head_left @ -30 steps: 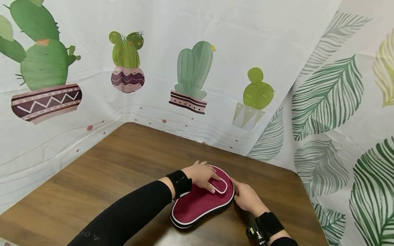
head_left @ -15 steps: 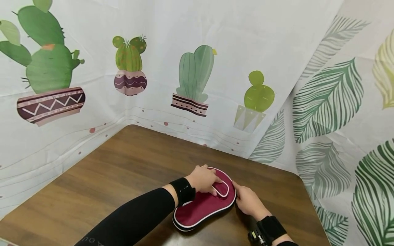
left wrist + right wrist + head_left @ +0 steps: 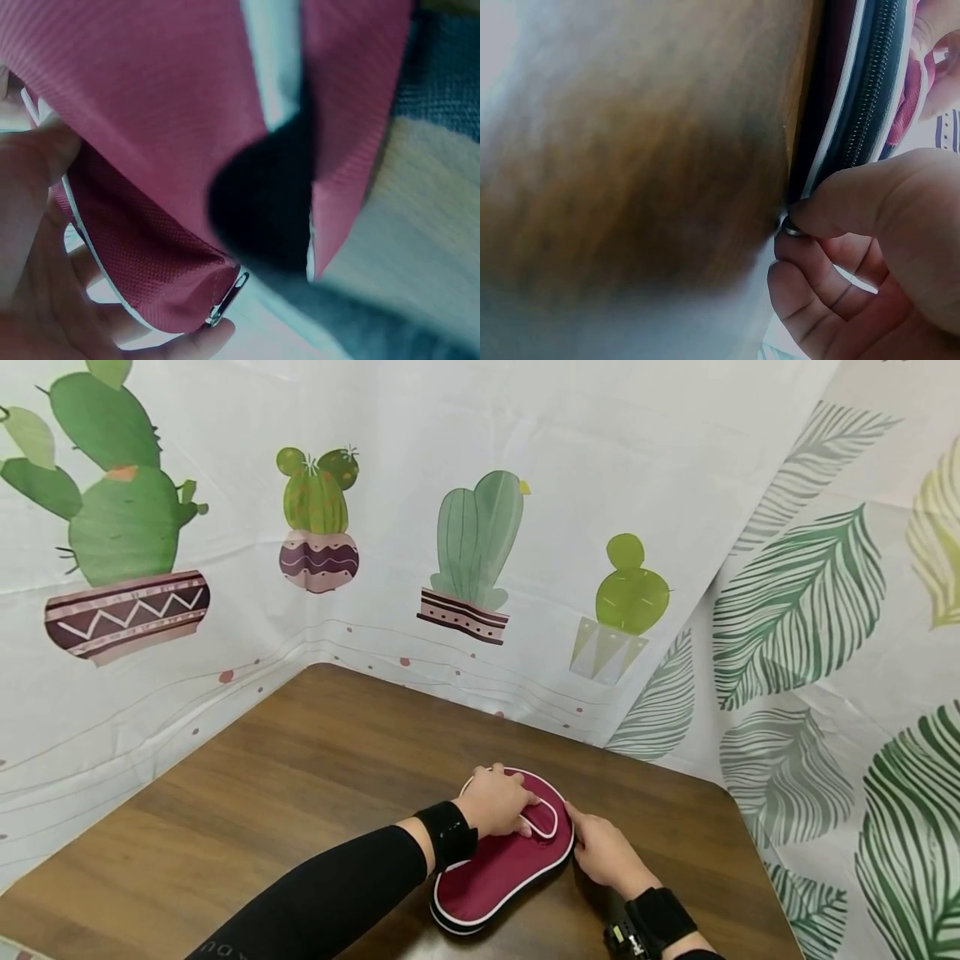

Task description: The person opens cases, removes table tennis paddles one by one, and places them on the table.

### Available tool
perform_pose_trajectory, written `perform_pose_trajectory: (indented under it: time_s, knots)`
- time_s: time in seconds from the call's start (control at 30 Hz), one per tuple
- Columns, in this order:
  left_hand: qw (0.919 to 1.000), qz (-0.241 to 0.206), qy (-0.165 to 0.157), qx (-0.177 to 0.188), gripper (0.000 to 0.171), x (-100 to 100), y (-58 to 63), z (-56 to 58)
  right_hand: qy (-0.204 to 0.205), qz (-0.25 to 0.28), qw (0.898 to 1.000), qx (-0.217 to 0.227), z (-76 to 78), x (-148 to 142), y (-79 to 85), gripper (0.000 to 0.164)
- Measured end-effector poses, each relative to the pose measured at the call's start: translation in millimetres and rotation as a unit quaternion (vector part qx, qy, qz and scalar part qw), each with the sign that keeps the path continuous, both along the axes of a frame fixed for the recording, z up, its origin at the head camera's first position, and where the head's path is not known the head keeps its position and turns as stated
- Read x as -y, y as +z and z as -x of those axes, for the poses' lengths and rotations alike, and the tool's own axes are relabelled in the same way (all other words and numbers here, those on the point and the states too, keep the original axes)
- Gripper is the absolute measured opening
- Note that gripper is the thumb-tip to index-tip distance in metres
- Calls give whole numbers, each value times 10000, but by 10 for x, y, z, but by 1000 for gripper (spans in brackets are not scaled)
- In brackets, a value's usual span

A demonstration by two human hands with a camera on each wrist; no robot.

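A maroon table tennis paddle case with white piping and black sides lies on the wooden table. My left hand lies over its wider end, gripping the small raised pocket. The left wrist view shows the thumb on the pocket's piped edge and the fingers behind it, close to a small metal zipper pull. At the case's right side, my right hand pinches a metal pull tab between thumb and index finger. The black zipper runs along the side from there, its teeth closed together.
The brown table extends around the case to its far corner. A white cloth backdrop printed with cacti hangs behind it, and a leaf-print cloth hangs on the right. Black bands circle both wrists.
The near end of the case has swung slightly to the right. Both hands keep their hold, and the whole head view has shifted a little.
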State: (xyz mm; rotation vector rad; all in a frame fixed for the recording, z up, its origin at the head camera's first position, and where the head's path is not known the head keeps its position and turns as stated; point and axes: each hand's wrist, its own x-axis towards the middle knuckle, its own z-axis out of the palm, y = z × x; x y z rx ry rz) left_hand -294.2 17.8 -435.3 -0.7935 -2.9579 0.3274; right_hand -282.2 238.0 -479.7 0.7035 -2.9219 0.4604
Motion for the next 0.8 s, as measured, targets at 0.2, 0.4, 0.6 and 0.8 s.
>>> perform_pose_trajectory:
  time_s: [0.2, 0.4, 0.6, 0.8]
  knots:
    - [9999, -33, 135, 3, 52, -17, 3, -22, -13, -60, 10000, 45, -5, -3, 2, 64]
    - [9996, -2, 273, -89, 50, -30, 1, -22, 32, -97, 9999, 71, -14, 1, 21, 65]
    - [9987, -6, 493, -104, 51, -52, -14, -40, 108, 24, 9998, 172, -26, -5, 21, 67]
    - [9967, -12, 805, -142, 53, -71, -1, -41, 361, 170, 9990, 183, -40, 11, 20, 65]
